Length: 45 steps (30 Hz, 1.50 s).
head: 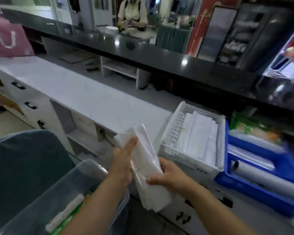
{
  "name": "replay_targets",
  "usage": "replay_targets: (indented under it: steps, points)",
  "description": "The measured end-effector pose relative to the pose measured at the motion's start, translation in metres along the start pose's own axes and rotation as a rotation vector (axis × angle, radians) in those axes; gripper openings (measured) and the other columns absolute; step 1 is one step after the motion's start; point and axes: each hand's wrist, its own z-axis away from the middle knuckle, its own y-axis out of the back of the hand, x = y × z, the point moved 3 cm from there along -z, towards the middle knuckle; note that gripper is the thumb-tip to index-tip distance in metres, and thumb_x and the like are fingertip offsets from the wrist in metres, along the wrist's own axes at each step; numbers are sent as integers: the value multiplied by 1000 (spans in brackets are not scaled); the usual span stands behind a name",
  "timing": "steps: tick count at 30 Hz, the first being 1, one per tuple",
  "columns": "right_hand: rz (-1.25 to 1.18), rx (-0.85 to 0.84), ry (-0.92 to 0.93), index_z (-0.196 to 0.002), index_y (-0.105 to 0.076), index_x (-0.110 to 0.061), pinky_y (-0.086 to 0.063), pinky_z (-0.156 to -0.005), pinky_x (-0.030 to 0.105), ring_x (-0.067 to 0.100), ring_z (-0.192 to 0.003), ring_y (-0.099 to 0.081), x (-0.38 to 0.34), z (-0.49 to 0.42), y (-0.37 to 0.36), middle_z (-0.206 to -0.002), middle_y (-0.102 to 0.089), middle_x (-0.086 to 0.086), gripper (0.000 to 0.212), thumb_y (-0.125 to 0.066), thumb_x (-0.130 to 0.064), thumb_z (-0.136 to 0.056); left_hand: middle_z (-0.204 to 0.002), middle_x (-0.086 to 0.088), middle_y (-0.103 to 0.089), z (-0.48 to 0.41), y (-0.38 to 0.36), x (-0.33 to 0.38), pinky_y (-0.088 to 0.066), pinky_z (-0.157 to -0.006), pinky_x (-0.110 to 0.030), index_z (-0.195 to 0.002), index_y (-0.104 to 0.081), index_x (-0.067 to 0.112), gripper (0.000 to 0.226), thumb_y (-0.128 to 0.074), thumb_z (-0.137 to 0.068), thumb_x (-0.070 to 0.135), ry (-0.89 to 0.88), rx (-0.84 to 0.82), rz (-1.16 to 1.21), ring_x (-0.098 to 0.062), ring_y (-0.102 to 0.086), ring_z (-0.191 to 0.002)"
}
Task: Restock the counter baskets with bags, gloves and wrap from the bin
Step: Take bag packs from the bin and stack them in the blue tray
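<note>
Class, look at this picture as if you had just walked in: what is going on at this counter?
A person is holding a stack of white plastic bags in both hands, the left hand higher up and the right hand lower. The stack is in the air in front of the counter, not yet in a basket. The white basket already holds similar bags, and the blue basket beside it holds rolls of wrap. The clear bin sits at lower left.
</note>
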Motion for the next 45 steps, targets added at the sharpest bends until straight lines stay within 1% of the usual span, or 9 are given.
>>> replay_targets:
  steps: [6,14,17,22,28,31,37,41,45]
  points:
    - [-43,243,-47,-120,-53,-33,-52,-92,44,16,-105,-62,42,78,105,-113,-65,-3,68,-84,-33,-60,-83,-9,-74,24,-142,-64,-57,-61,-41,-95,-70,16,60,-87,-44,42,32,-159,3,-30,-72,-76]
    - [66,470,-101,-96,-60,-43,-54,-75,27,5,-89,-64,100,181,268,-95,-69,-12,44,-79,-39,-58,-62,6,-70,46,-315,-142,-53,-48,-25,-78,-66,18,24,-68,-79,42,-13,-352,-115,-9,-67,-59]
    - [144,489,-149,-95,-59,-40,-50,-72,25,4,-88,-62,113,205,311,-94,-67,-12,42,-78,-37,-57,-64,6,-71,37,-351,-152,-52,-55,-26,-79,-64,19,17,-58,-89,31,-39,-375,-213,-8,-66,-62]
    - [178,548,-224,-93,-60,-34,-52,-71,24,7,-86,-63,129,227,369,-92,-67,-8,38,-79,-28,-60,-83,-8,-69,9,-385,-172,-52,-69,-30,-83,-62,13,9,-55,-88,15,-128,-481,-519,-24,-64,-81]
    - [317,750,-332,-98,-51,-40,-52,-75,31,12,-89,-60,138,230,428,-94,-62,-10,44,-77,-27,-67,-97,11,-65,-35,-418,-229,-47,-77,-28,-99,-69,23,21,-50,-91,25,-399,-898,-1441,-12,-60,-91]
    - [455,789,-417,-102,-52,-39,-55,-78,36,12,-87,-60,139,222,442,-94,-63,-10,41,-75,-31,-68,-110,0,-66,-51,-429,-254,-52,-79,-36,-103,-67,17,26,-44,-91,21,-572,-1099,-1777,-22,-61,-97]
    - [500,841,-503,-102,-55,-37,-54,-74,33,9,-84,-61,146,198,460,-91,-63,-11,36,-73,-34,-71,-132,-3,-52,-77,-428,-284,-48,-89,-38,-121,-55,17,37,-51,-86,10,-711,-1358,-1825,-25,-55,-112]
    - [500,865,-514,-90,-47,-46,-49,-63,23,3,-76,-59,151,193,465,-81,-60,-15,33,-73,-34,-72,-136,-5,-48,-88,-431,-297,-46,-93,-39,-131,-45,18,53,-53,-82,1,-729,-1342,-1896,-28,-52,-116]
    - [550,873,-536,-79,-43,-49,-41,-55,16,1,-70,-58,152,193,473,-76,-58,-15,32,-71,-36,-72,-117,-10,-54,-90,-440,-303,-48,-74,-40,-117,-50,12,38,-54,-81,0,-679,-1221,-1964,-30,-59,-97]
